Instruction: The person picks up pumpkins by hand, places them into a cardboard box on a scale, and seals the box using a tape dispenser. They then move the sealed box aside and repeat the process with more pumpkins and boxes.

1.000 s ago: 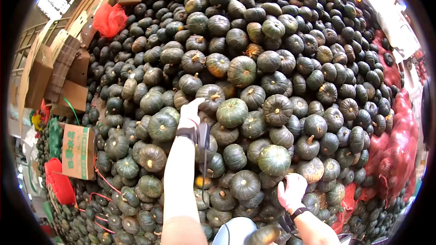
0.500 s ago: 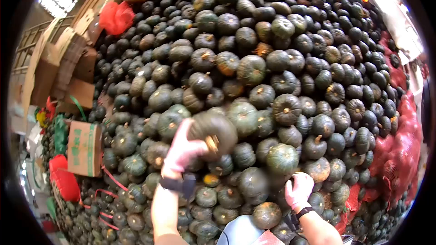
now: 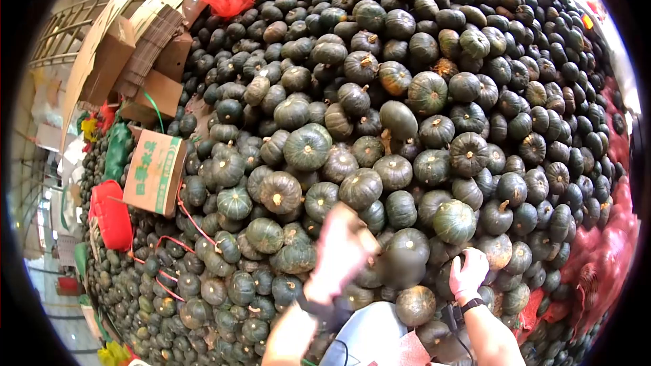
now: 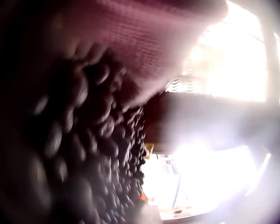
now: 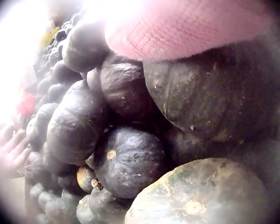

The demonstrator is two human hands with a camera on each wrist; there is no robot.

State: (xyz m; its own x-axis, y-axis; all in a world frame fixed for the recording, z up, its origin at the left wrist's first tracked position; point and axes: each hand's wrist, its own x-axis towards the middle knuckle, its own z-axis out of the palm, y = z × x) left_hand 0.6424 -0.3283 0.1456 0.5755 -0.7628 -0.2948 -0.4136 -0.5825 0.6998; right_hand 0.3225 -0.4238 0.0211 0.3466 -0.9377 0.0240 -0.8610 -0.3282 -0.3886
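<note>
In the head view, my left hand is blurred, low over the pile of dark green pumpkins, in a pink knitted glove. The right wrist view shows this hand at the left edge with its fingers spread, holding nothing. Between the hands in the head view is a blurred dark pumpkin. My gloved right hand lies loosely bent at the pile, below a paler green pumpkin. In the right wrist view its glove overlaps the top of a large dark pumpkin; its fingertips are hidden.
Pumpkins heap up ahead and to both sides. A printed carton, a red container and stacked cardboard stand left. Full red net sacks lie right. A pumpkin sits by my knee.
My left hand reached into the pile, gripped a stemmed dark pumpkin, then came back toward my lap and let it go. The right hand stays almost in place. The view has turned left.
</note>
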